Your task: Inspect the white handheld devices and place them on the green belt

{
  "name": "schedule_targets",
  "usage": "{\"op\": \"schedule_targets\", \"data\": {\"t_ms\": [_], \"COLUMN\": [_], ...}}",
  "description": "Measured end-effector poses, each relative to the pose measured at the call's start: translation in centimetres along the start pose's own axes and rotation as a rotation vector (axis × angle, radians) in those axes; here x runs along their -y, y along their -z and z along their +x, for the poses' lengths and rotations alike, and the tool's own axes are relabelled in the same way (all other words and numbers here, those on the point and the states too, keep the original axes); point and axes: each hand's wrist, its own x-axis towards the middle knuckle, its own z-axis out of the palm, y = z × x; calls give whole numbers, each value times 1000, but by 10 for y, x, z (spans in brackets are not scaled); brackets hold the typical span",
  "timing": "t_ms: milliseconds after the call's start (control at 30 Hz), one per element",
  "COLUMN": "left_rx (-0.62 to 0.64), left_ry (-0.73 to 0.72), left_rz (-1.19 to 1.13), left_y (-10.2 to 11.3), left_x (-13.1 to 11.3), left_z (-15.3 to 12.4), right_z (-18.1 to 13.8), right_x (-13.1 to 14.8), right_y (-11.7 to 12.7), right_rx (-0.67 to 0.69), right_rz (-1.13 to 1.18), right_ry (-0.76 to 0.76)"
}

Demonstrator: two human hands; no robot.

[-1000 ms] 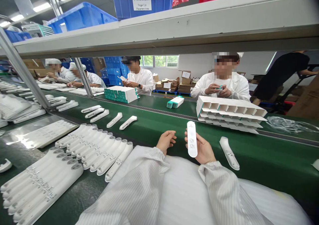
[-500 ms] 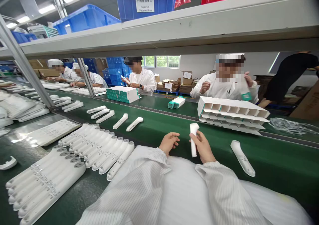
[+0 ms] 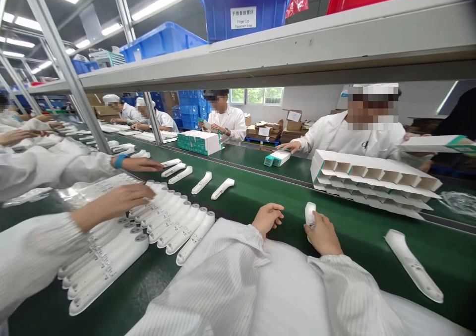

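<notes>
1. The left hand (image 3: 268, 219) was empty, its fingers loosely curled. Well apart from it, the right hand (image 3: 323, 231) was closed around a white handheld device (image 3: 310, 211), perhaps gripped by its slim body to leave the rounded end free.
2. The smooth green surface (image 3: 256, 190) ran beneath both hands, its long strip probably suited to spreading parts within reach.
3. Above stretched a pale, hard-edged shelf (image 3: 267, 53), likely raised to spare room below.
4. At the left lay close-set rows of matching devices (image 3: 178, 222), seemingly aligned because their bent shapes fitted side by side; a co-worker's hand (image 3: 117, 199) reached over them.
5. White card cartons (image 3: 368, 175) stood in tiers, apparently turned so their square openings faced the near side.
6. A smooth blue plastic bin (image 3: 215, 21), labelled for finger cots, sat on the shelf.
7. A lone device (image 3: 412, 266) of white plastic, bent-headed and round-ended, lay to the right.
8. The held device was between it and the left hand; whether it touched the surface could not be told.
</notes>
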Motion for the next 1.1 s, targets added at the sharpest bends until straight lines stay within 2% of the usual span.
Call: {"op": "schedule_targets", "data": {"t_ms": [100, 167, 233, 300, 367, 467, 567, 633, 700, 800, 867, 933, 1000, 1100], "left_rx": [-4, -2, 0, 1, 2, -22, -168, -321, -482, -667, -644, -562, -478, -335], "left_ry": [-14, -29, -43, -54, -70, -191, -417, -492, -441, -220, -58, 37, 70, 90], "left_rz": [10, 22, 38, 64, 115, 313, 642, 799, 869, 799, 651, 532, 457, 317], "left_y": [1, 1, 1, 1, 2, 9, 25, 40, 56, 80, 91, 97, 95, 81], "left_x": [-1, -1, 0, 2, 5, 6, -1, -9, -16, -21, -21, -18, -16, -15], "left_z": [0, 0, 1, 4, 7, 11, 12, 12, 11, 11, 13, 17, 21, 24], "right_z": [-4, -8, -13, -18, -23, -26, -26, -26, -26, -27, -27, -28, -27, -26], "right_x": [10, 19, 30, 38, 43, 46, 45, 44, 44, 45, 46, 46, 46, 46], "right_y": [6, 10, 12, 11, 10, 8, 9, 10, 11, 12, 13, 13, 14, 14], "right_rx": [-146, -166, -77, 75, 207, 299, 301, 286, 276, 271, 275, 278, 275, 263], "right_rz": [123, 282, 450, 543, 550, 508, 495, 505, 524, 559, 566, 575, 592, 610], "right_ry": [131, 223, 285, 344, 407, 437, 410, 392, 382, 369, 356, 349, 352, 360]}}
